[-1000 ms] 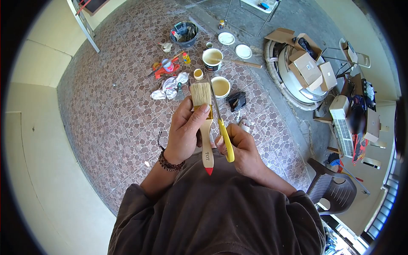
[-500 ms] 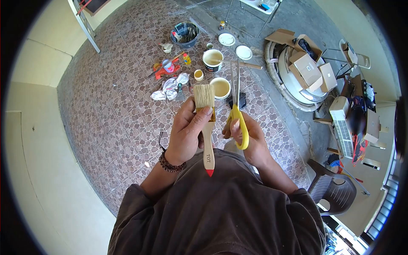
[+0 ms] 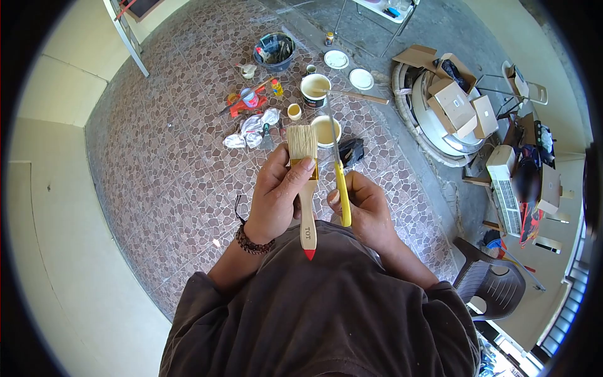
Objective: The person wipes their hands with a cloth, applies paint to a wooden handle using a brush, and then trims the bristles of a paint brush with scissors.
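My left hand [image 3: 275, 188] is closed round the metal band of a flat paintbrush [image 3: 307, 213]. Its pale bristles point up, and the wooden handle ends in a red tip near my shirt. In my right hand [image 3: 364, 204] are yellow-handled scissors [image 3: 343, 191], seen edge-on, with the blades upward beside the bristles and not touching them. Beyond the brush a bucket of cream paint [image 3: 325, 131] stands on the tiled floor, with a black plastic bag [image 3: 352, 152] to its right.
Further off are another paint bucket [image 3: 315, 85] with a stick across it, a dark bucket [image 3: 274, 53], white rags [image 3: 252, 129], a small yellow cup [image 3: 294, 112] and two white lids [image 3: 361, 79]. Cardboard boxes [image 3: 452, 110] and a brown chair [image 3: 493, 283] stand at the right.
The scissors have turned edge-on and moved left, nearer the brush, and their blades look closed together. My right hand has shifted slightly left. My left hand and the brush have stayed put.
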Demonstrator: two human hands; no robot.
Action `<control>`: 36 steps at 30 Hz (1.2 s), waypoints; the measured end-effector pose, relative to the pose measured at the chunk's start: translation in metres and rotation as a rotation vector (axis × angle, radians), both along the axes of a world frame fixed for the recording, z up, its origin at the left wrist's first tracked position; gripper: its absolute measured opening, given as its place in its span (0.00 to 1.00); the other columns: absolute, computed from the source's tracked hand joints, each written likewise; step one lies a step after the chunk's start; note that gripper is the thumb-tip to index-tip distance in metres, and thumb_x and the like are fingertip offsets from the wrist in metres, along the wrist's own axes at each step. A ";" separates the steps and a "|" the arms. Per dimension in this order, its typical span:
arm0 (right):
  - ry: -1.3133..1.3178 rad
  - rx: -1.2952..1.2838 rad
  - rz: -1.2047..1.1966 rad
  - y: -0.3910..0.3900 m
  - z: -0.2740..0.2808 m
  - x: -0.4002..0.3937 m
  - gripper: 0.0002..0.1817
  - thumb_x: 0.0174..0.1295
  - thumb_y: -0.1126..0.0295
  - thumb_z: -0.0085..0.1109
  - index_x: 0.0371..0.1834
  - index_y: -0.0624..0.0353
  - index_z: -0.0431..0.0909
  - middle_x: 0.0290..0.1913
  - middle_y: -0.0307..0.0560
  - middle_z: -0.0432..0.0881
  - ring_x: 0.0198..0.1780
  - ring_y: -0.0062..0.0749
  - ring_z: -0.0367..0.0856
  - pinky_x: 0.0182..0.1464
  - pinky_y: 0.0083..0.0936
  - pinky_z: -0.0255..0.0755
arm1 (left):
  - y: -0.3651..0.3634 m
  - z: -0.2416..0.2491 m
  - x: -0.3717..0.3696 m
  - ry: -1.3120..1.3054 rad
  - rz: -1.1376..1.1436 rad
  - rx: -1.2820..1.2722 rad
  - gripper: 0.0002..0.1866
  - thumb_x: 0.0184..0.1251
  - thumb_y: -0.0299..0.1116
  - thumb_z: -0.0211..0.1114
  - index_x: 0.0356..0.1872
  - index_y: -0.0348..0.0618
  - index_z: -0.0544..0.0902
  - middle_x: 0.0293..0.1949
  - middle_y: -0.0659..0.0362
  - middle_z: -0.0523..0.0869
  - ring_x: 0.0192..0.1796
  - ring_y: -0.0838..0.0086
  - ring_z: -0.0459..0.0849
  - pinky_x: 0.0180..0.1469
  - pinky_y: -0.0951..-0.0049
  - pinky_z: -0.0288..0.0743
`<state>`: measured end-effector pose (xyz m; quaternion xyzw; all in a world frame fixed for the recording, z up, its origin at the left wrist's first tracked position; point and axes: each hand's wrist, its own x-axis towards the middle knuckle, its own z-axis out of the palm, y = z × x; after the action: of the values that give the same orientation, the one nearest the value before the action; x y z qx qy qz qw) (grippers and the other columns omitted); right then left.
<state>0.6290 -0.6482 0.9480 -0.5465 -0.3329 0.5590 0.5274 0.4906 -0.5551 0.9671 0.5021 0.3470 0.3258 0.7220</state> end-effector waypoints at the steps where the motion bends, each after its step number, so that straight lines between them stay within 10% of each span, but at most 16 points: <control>1: -0.043 0.035 -0.035 0.000 0.002 0.000 0.14 0.64 0.63 0.61 0.34 0.65 0.74 0.25 0.37 0.76 0.27 0.14 0.70 0.30 0.17 0.64 | 0.000 0.001 0.000 0.000 0.002 0.001 0.12 0.74 0.38 0.54 0.47 0.39 0.73 0.27 0.66 0.78 0.17 0.91 0.71 0.15 0.88 0.62; 24: -0.045 -0.003 -0.069 -0.010 -0.014 -0.007 0.12 0.66 0.63 0.57 0.36 0.62 0.71 0.29 0.42 0.78 0.31 0.21 0.74 0.37 0.22 0.67 | 0.001 -0.018 -0.007 -0.374 0.007 -0.526 0.20 0.74 0.51 0.47 0.51 0.45 0.70 0.24 0.60 0.74 0.16 0.79 0.71 0.16 0.79 0.65; 36: 0.001 -0.039 0.011 -0.014 -0.004 -0.011 0.10 0.65 0.65 0.55 0.35 0.61 0.71 0.33 0.40 0.77 0.32 0.20 0.73 0.40 0.21 0.67 | -0.003 -0.012 0.004 -0.199 0.220 -0.275 0.11 0.70 0.31 0.60 0.47 0.35 0.75 0.37 0.61 0.82 0.34 0.84 0.81 0.34 0.83 0.74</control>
<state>0.6175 -0.6621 0.9443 -0.5544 -0.3245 0.5686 0.5138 0.4941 -0.5577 0.9547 0.3230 0.3681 0.4002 0.7746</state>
